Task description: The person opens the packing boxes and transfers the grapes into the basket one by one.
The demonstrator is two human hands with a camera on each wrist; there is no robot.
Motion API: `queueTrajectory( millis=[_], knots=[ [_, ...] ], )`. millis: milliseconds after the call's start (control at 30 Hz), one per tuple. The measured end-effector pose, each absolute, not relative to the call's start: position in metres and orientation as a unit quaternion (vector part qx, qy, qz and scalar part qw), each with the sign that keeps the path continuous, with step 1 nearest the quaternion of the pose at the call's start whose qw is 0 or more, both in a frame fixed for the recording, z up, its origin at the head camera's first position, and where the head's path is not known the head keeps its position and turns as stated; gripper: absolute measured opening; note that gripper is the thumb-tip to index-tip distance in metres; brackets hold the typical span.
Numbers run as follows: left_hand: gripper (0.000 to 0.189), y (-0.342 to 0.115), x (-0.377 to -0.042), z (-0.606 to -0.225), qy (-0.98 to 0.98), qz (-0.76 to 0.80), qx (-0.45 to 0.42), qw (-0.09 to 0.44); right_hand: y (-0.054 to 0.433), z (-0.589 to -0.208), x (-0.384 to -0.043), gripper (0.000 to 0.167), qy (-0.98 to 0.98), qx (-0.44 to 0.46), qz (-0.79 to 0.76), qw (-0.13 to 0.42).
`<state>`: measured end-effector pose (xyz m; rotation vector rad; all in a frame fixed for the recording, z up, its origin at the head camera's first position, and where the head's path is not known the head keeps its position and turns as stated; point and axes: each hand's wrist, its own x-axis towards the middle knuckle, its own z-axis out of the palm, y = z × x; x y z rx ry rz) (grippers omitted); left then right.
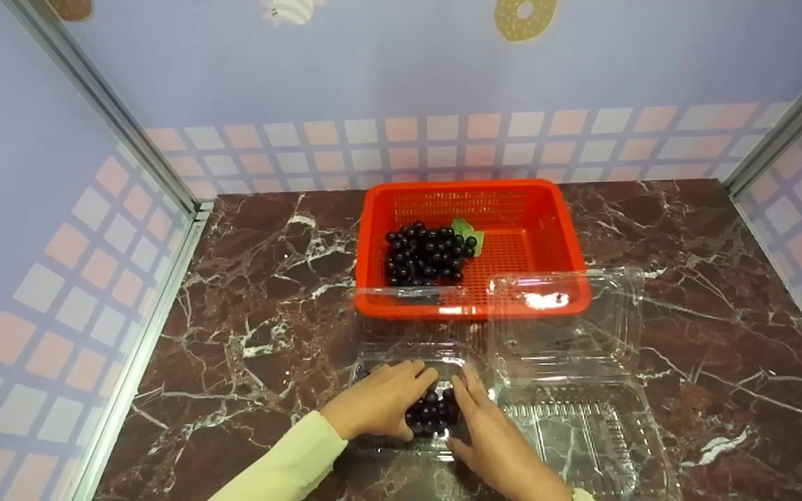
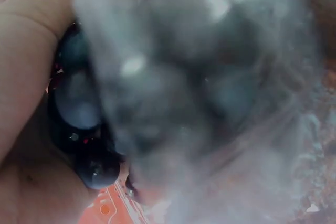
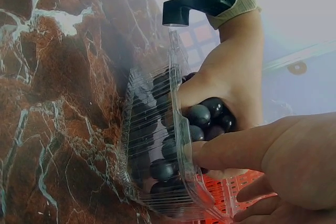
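Observation:
Dark grapes (image 1: pixel 430 412) lie in a clear plastic clamshell box (image 1: pixel 436 452) with its lid raised. My left hand (image 1: pixel 383 400) curves over the bunch, the grapes between its thumb and fingers. From the other side, my right hand (image 1: pixel 495 438) rests at the box with fairly straight fingers, its thumb near the front rim. In the right wrist view, grapes (image 3: pixel 199 115) bulge above the rim between both hands. The left wrist view is mostly blurred plastic, with grapes (image 2: pixel 79 100) beside the left hand (image 2: pixel 26 77).
Behind the box stands a red plastic basket (image 1: pixel 568 243) with more dark grapes (image 1: pixel 422 254) and a green leaf (image 1: pixel 467 229). A second clear clamshell box (image 1: pixel 582 438) sits open at the right. Patterned walls enclose the dark marbled table (image 1: pixel 255 334).

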<state>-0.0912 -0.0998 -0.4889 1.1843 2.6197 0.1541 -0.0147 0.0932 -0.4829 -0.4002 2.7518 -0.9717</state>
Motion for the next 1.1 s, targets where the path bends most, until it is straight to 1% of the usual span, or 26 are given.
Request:
queueTrajectory(
  millis=[167,400,633,767,933,1100],
  knots=[
    [0.075,-0.102,-0.093,-0.484,0.896,0.088,0.418,0.122,0.093,-0.483,-0.014,0.085,0.928,-0.132,-0.331,0.106],
    [0.067,-0.104,-0.097,-0.475,0.889,0.127,0.421,0.128,0.094,-0.483,-0.013,0.087,0.928,-0.133,-0.331,0.107],
    [0.066,-0.106,-0.098,-0.466,0.882,0.148,0.429,0.127,0.095,-0.483,-0.012,0.089,0.925,-0.134,-0.337,0.111],
    [0.066,-0.106,-0.098,-0.461,0.882,0.146,0.430,0.124,0.095,-0.484,-0.012,0.095,0.924,-0.134,-0.342,0.110],
    [0.066,-0.107,-0.098,-0.451,0.887,0.149,0.416,0.132,0.097,-0.485,-0.012,0.102,0.920,-0.131,-0.354,0.108],
    [0.069,-0.110,-0.099,-0.435,0.894,0.151,0.404,0.124,0.098,-0.485,-0.012,0.107,0.912,-0.120,-0.374,0.118]
  ],
)
